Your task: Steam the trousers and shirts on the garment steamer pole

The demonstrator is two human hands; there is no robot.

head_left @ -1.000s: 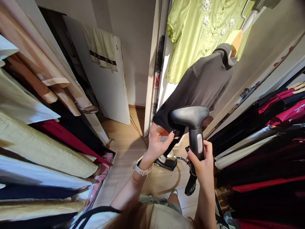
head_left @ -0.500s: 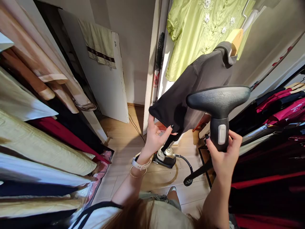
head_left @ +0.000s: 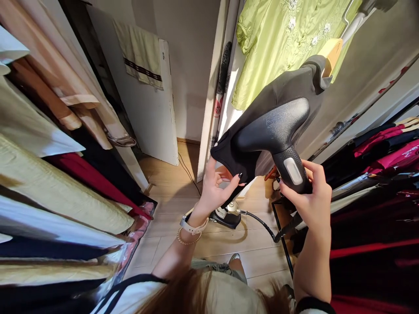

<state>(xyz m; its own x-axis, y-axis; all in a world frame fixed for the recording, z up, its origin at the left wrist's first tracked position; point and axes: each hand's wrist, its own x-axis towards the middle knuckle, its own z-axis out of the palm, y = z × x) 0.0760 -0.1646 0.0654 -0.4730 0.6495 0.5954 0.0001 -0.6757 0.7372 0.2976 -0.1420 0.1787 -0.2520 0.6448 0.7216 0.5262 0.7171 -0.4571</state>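
Note:
A dark grey collared shirt (head_left: 288, 89) hangs on a wooden hanger (head_left: 331, 53), and my left hand (head_left: 218, 187) pinches its lower hem. My right hand (head_left: 307, 189) is shut around the ribbed black handle of a handheld garment steamer (head_left: 273, 126). The steamer's wide black head lies tilted against the front of the shirt and hides part of it. A black hose (head_left: 262, 221) runs from the handle area down to the steamer base unit (head_left: 225, 216) on the floor.
Racks of hanging garments press in on both sides. A lime-green embroidered garment (head_left: 281, 43) hangs behind the shirt. A towel (head_left: 139, 52) hangs on a white door (head_left: 153, 117) at the back. The wooden floor (head_left: 212, 244) lies below.
The steamer head has swung from level, right of the shirt, to tilted up and left against it. My right hand has moved left. My left hand stays on the hem.

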